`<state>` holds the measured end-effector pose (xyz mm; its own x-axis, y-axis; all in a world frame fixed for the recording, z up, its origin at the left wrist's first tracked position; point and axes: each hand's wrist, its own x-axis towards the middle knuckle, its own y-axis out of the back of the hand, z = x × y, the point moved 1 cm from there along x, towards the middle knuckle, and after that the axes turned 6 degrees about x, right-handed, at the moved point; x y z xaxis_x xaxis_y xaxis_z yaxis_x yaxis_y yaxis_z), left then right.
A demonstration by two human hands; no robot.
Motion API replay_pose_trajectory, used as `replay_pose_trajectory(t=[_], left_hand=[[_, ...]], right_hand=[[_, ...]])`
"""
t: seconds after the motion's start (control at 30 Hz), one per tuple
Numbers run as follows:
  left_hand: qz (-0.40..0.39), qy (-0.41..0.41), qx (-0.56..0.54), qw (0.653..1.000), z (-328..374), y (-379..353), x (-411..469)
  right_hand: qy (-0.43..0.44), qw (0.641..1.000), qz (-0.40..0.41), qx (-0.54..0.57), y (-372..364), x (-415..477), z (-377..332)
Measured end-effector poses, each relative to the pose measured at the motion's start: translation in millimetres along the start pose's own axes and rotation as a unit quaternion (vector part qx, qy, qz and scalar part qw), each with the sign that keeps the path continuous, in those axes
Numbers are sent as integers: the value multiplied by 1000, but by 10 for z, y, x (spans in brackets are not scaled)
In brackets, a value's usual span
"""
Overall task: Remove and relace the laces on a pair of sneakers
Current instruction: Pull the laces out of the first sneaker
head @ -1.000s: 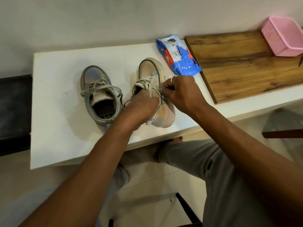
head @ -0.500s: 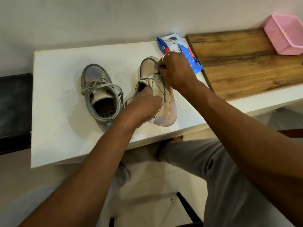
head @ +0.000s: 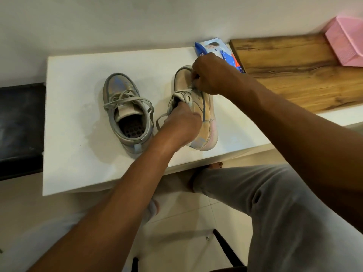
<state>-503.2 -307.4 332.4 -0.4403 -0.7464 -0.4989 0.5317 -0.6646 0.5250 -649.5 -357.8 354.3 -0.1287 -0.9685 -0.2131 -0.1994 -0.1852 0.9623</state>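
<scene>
- Two sneakers sit on the white tabletop (head: 78,138), side by side and just apart. There is one lace in each, and both my hands are on the same shoe.
- The left sneaker (head: 125,89) stands upright on its sole. Its long axis runs from me toward the wall, toe away and heel toward me, and its own lace (head: 129,100) is threaded and lies slack across the tongue.
- The right sneaker (head: 204,116) is near the front edge of the tabletop, tipped so its sole faces right and its opening faces the other shoe. Its long axis also runs near to far, toe toward the wall.
- The fingers of my left hand (head: 181,124) curl round the collar and tongue of the right sneaker and steady it.
- The fingers of my right hand (head: 212,75) are bent in a pinch on the lace (head: 162,117) up by the toe-end eyelets. A loop of that lace hangs out beside my left hand, between the two shoes.
- Behind my right hand lies one blue wipes packet (head: 210,46).
- Further right are one wooden board (head: 294,71) and one pink basket (head: 345,42) on it.
</scene>
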Motion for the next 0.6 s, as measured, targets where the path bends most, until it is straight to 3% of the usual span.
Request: replay_pose_trajectory(t=[0.17,0.4,0.5,0.6], left_hand=[[25,-32,19,999,-13,-11,-53],[14,-28,7,999,4,-25,-29],[5,-1,-6,1000,4,-26,-33],[21,-27,-14,999,-2,-37,-19]], right_hand=[[-27,994,-102,20,149,-2,25],[-24,999,41,-5,-90,-30,2],[-14,1000,-3,-1,-44,-53,-5],[-12,998,-67,-12,103,-89,-17]])
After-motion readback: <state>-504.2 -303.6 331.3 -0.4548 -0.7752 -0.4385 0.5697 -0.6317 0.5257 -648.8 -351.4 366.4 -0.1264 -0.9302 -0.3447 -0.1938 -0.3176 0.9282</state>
